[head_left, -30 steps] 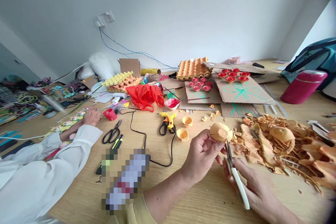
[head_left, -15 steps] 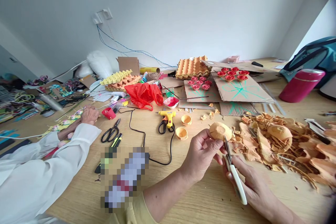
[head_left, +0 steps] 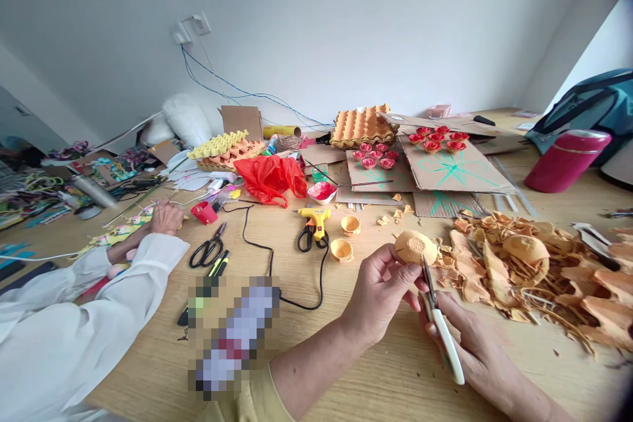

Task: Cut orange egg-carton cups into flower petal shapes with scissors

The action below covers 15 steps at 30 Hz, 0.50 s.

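As half a second ago, your left hand (head_left: 376, 290) pinches a rounded orange pulp cup (head_left: 415, 246), your right hand (head_left: 472, 337) gripping white-handled metal scissors (head_left: 447, 345) at its edge.

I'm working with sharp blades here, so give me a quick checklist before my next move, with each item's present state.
1. Orange cup gripped by the left hand: ok.
2. White-handled scissors held in the right hand: ok.
3. Left thumb well away from the blades: not ok, it is close beside them.
4. Yellow glue gun apart from both hands: ok.
5. Glue gun cool: cannot tell.
6. Co-worker's hand out of the way: ok, far to the left.
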Available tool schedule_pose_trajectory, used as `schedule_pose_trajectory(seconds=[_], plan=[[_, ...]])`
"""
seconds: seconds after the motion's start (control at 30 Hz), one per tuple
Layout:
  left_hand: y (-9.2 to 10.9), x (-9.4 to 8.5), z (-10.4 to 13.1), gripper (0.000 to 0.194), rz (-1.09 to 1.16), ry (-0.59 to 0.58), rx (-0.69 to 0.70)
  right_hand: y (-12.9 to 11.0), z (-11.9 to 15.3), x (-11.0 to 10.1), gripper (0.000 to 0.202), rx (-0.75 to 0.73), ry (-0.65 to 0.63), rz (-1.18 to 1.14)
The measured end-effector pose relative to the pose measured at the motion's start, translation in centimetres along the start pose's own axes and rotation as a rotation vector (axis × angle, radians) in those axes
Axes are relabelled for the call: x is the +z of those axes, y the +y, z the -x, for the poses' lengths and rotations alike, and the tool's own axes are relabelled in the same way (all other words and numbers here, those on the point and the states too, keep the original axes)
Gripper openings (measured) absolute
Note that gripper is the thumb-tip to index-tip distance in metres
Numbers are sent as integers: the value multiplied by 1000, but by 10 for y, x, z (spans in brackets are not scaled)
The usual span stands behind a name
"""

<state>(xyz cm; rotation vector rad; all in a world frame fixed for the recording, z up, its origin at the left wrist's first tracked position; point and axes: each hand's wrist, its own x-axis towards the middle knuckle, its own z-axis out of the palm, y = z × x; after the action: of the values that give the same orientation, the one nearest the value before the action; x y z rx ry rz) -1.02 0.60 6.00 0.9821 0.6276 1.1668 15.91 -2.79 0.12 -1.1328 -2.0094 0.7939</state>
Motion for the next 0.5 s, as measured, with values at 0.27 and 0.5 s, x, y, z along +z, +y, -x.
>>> schedule_pose_trajectory(seconds=[0.27, 0.5], plan=[[-1, -1, -1, 31, 51, -5, -26, 7, 2, 1, 15, -5, 2, 31], [0, 0, 0, 33, 99, -37, -37, 9, 4, 3, 12, -30, 24, 29]])
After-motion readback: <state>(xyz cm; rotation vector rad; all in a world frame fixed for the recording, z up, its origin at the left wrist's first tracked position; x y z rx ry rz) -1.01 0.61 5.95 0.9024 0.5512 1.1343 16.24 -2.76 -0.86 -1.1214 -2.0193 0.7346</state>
